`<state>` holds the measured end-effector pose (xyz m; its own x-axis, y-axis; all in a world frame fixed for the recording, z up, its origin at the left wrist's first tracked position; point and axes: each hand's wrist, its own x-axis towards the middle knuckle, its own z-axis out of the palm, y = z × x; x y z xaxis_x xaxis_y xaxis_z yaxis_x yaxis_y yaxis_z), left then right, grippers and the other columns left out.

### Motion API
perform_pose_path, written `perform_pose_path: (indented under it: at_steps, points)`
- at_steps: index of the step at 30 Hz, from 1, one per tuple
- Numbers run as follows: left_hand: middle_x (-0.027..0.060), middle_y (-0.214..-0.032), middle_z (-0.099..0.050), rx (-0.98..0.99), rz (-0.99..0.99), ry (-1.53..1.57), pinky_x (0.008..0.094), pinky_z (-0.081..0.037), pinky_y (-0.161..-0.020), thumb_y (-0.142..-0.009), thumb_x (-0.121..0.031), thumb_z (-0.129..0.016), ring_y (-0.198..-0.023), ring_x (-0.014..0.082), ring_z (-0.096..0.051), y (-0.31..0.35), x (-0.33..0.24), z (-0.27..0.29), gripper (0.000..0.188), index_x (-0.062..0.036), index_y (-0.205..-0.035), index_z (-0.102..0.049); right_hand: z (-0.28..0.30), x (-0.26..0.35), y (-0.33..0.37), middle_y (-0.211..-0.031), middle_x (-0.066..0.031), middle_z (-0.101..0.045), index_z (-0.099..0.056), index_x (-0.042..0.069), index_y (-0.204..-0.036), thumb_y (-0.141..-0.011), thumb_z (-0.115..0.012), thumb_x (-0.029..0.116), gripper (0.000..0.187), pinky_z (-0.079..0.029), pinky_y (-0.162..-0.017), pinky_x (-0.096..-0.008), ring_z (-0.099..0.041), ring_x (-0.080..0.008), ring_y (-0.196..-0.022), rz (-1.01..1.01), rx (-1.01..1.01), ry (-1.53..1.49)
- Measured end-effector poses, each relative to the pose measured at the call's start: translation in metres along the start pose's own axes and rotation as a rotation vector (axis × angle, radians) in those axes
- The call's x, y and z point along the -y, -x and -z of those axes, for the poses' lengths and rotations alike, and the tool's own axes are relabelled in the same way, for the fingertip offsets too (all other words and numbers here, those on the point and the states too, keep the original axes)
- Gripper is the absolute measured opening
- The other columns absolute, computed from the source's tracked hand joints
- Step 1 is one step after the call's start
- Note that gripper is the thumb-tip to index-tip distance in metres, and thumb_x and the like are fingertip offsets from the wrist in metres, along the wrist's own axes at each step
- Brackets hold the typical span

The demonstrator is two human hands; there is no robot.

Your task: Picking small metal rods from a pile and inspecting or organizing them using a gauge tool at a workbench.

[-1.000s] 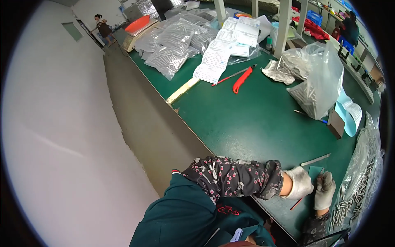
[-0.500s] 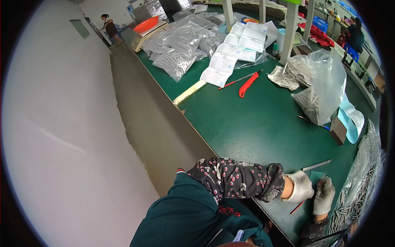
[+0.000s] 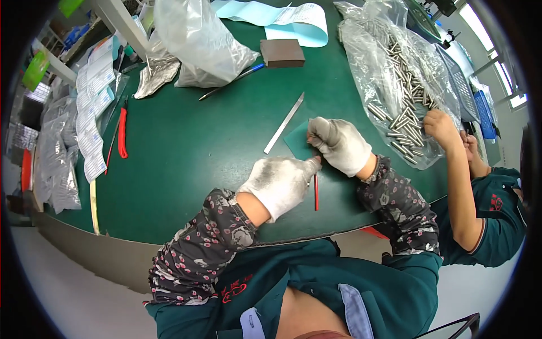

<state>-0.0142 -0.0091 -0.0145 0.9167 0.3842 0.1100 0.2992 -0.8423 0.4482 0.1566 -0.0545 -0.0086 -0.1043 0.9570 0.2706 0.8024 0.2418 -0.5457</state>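
Observation:
My left hand [image 3: 279,183], in a white glove with a soiled back, is closed, its thumb and fingertips pressed together close to the other hand. My right hand [image 3: 341,146], also gloved, has its fingers curled in at the edge of a small teal-green sheet [image 3: 296,140]. Whatever sits inside either grip is too small or hidden to make out. Just beyond the left hand, a flat steel strip like a ruler [image 3: 285,123] lies slanted on the green table. A thin red stick [image 3: 317,195] points toward me below the fingertips.
To the right, a clear plastic bag [image 3: 372,68] spills short metal pins [image 3: 407,113], and a co-worker's hand [image 3: 442,129] reaches in. Farther off lie a brown block [image 3: 282,52], a pen [image 3: 231,82] and a filled bag [image 3: 200,48]. A red-handled cutter [image 3: 122,133] lies left.
The view has swung to the right, bringing both hands to the middle and the co-worker into sight. Both hands remain closed beside the teal-green sheet.

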Motion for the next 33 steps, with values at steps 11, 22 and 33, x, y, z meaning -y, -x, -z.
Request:
perform_pose_path:
  at_steps: [11,22,33]
  points:
    - [0.0078,-0.061,-0.058,0.049,0.017,-0.059,0.0388,-0.046,-0.048,-0.075,-0.013,-0.05,-0.055,0.0261,-0.058,0.006,0.001,0.001,0.033,-0.0148,-0.108,-0.055,-0.002,0.001,0.004,-0.067,-0.0089,-0.056,-0.047,0.008,-0.081,-0.078,-0.055,0.01,0.01,-0.043,-0.056,-0.0362,-0.056,-0.0295,-0.064,0.026,0.082,-0.048]
    - [0.0079,-0.061,-0.058,0.038,0.011,-0.024,0.0382,-0.046,-0.048,-0.073,-0.012,-0.051,-0.054,0.0262,-0.058,0.005,0.0,0.0,0.033,-0.0155,-0.105,-0.056,0.004,-0.003,-0.001,-0.069,-0.0085,-0.057,-0.047,0.008,-0.08,-0.074,-0.055,0.006,0.01,-0.044,-0.056,-0.0361,-0.057,-0.0293,-0.067,0.022,0.012,0.018]
    - [0.0084,-0.062,-0.058,0.04,0.021,-0.069,0.0382,-0.046,-0.049,-0.074,-0.013,-0.051,-0.055,0.0264,-0.058,0.005,-0.002,0.002,0.033,-0.0157,-0.107,-0.056,0.003,-0.005,-0.005,-0.071,-0.0099,-0.057,-0.047,0.007,-0.082,-0.08,-0.054,0.013,0.009,-0.044,-0.057,-0.0358,-0.056,-0.0302,-0.067,-0.015,0.028,-0.023]
